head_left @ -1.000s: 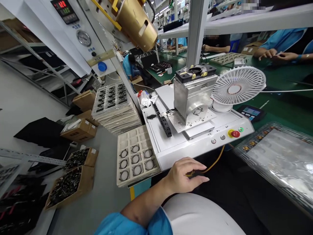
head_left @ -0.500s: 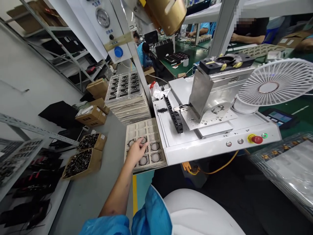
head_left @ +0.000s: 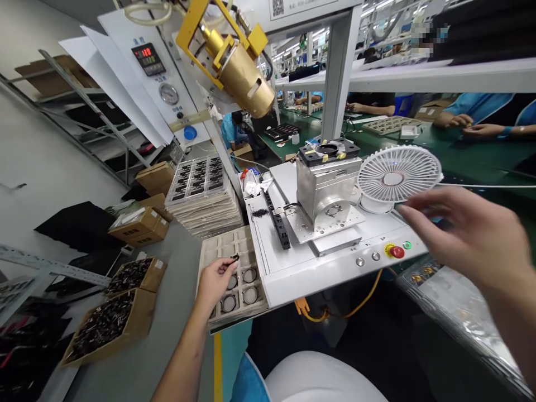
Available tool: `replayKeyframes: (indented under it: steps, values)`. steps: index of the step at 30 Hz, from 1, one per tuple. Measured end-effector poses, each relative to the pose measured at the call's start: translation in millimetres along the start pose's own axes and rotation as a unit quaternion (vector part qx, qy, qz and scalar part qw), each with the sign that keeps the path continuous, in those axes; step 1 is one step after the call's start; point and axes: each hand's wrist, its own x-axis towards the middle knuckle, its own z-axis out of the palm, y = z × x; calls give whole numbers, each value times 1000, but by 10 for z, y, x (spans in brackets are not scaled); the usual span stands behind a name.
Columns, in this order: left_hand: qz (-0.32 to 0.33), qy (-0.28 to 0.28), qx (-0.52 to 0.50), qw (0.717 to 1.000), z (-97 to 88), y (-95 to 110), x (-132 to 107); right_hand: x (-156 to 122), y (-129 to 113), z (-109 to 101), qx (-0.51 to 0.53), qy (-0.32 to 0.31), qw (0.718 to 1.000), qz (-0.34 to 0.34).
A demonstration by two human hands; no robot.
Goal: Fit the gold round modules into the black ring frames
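My left hand (head_left: 215,277) hovers over a beige compartment tray (head_left: 218,248) beside the machine, its fingers pinched on a small dark ring (head_left: 234,257). Several more rings (head_left: 250,274) lie in the tray's near compartments. My right hand (head_left: 469,237) is raised at the right, fingers spread and empty, in front of a small white fan (head_left: 397,176). Between the hands stands a white machine base (head_left: 310,262) with a metal fixture block (head_left: 326,184) topped by a black round nest (head_left: 329,149). A gold press head (head_left: 240,70) hangs above.
A stack of filled trays (head_left: 203,192) sits behind the beige tray. Cardboard boxes of dark parts (head_left: 109,321) stand at the left. A red stop button (head_left: 396,252) is on the machine front. A plastic-covered tray (head_left: 460,301) lies at the right. Other workers sit at green tables behind.
My left hand has lifted a ring out of the tray. My right hand has come into view at the right. The camera tilted up.
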Motion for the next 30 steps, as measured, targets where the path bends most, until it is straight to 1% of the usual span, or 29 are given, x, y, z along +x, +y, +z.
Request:
replayKeyframes:
  steps: [1,3,4,5,7,9,12,15,17,18,20,22,24,26,28,29,30]
  values:
    - [19,8,-15,1000,-25,64,-15,175,-27,86,3,0,999,-41]
    - [57,25,-43,997,-75,224,-48,588,-112,294,2,-24,991,-130]
    - [87,33,-61,994,-99,318,-63,797,-164,398,-10,-47,987,-154]
    - [126,41,-84,988,-122,420,-75,988,-218,488,-26,-79,984,-159]
    - [220,49,-137,964,-159,632,-87,1283,-319,605,-57,-149,978,-135]
    - [299,48,-182,935,-183,822,-80,1456,-396,632,-85,-218,968,-90]
    - [346,40,-207,914,-194,1009,-34,1578,-451,577,-119,-285,950,-50]
    - [371,38,-214,903,-172,1091,53,1644,-435,541,-93,-301,947,-60]
    - [379,45,-220,898,-139,1140,134,1662,-391,544,-33,-277,957,-77]
    - [379,47,-226,896,-118,1179,181,1654,-364,545,7,-250,964,-86]
    - [375,51,-242,894,-68,1306,292,1590,-310,527,97,-172,975,-100]
    - [380,50,-247,890,-10,1517,436,1455,-267,472,175,-93,975,-99]
    - [408,59,-227,882,60,1816,632,1259,-237,390,229,-37,970,-78]
    - [455,85,-190,866,147,2179,882,1028,-212,302,258,-6,965,-38]
    - [496,94,-144,851,252,2558,1158,790,-180,224,268,2,963,3]
    - [509,85,-120,848,308,2735,1288,673,-158,188,270,0,963,21]
    - [518,63,-92,848,362,2894,1401,556,-132,152,271,-3,962,39]
